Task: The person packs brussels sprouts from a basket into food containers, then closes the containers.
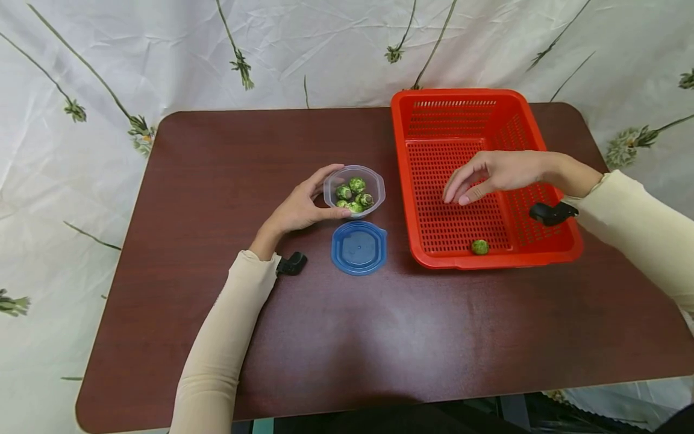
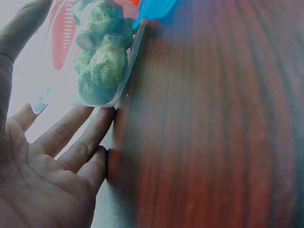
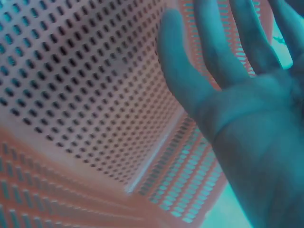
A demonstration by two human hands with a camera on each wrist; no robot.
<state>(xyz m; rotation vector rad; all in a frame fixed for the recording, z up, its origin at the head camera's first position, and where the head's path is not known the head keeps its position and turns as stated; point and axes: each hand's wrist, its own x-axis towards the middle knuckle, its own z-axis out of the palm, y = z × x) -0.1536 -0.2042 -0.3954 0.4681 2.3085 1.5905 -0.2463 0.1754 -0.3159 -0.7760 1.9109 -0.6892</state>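
Note:
My left hand (image 1: 298, 208) holds a small clear plastic container (image 1: 376, 181), thumb along its near side and fingers round the far left side. Several green Brussels sprouts (image 1: 356, 185) sit inside it; the left wrist view shows the sprouts (image 2: 107, 57) through the clear wall. Over the red plastic basket (image 1: 404, 208) hovers my right hand (image 1: 501, 172), its fingers loosely bent and holding nothing. One Brussels sprout (image 1: 479, 247) lies in the basket near its front wall. In the right wrist view, the right hand (image 3: 237, 95) has its fingers apart above the perforated basket floor.
A blue lid (image 1: 359, 248) lies flat on the brown table (image 1: 228, 157), just in front of the container. The basket's raised wall stands between the container and the loose sprout. Behind the table hangs a white cloth (image 1: 325, 54) with plant prints.

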